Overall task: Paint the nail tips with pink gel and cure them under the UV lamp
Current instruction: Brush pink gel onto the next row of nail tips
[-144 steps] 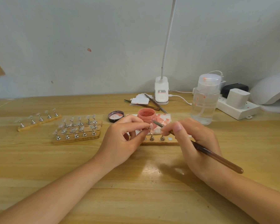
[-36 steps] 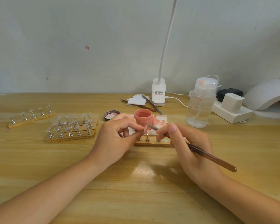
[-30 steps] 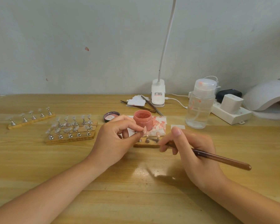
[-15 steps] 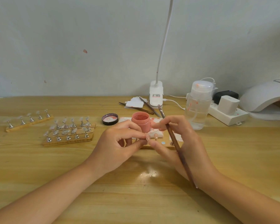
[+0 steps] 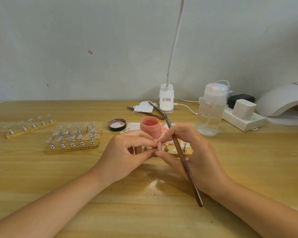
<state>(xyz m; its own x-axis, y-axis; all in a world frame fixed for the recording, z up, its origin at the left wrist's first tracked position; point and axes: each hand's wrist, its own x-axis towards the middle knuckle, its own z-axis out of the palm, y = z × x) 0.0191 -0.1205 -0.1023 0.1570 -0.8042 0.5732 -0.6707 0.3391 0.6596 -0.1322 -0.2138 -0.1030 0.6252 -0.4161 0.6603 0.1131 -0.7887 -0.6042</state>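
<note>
We see a wooden table [image 5: 41, 177] filling the lower half of the frame, and at the right edge the white dome of the UV lamp [image 5: 282, 102]; beside it, toward the centre, a white power strip [image 5: 244, 121] carries a white plug cube, and a clear pump bottle [image 5: 211, 110] stands just left of that; a white clip lamp [image 5: 166, 98] rises at upper centre. At left of centre we find two wooden stands [image 5: 72, 146] of clear nail tips on metal pegs. Our left hand [image 5: 126, 157] is closed, thumb and forefinger pinching a pink nail tip [image 5: 159, 146] at the middle of the frame; our right hand [image 5: 194, 152] meets it there, its fingertips touching the same tip, while a brown brush [image 5: 182, 158] lies gripped across its fingers, bristle end pointing up and away. Just behind the fingers stands the open pink gel jar [image 5: 150, 126] on a stained paper; its black lid [image 5: 117, 124] lies to the left; a third stand [image 5: 172, 150] shows between the hands.
</note>
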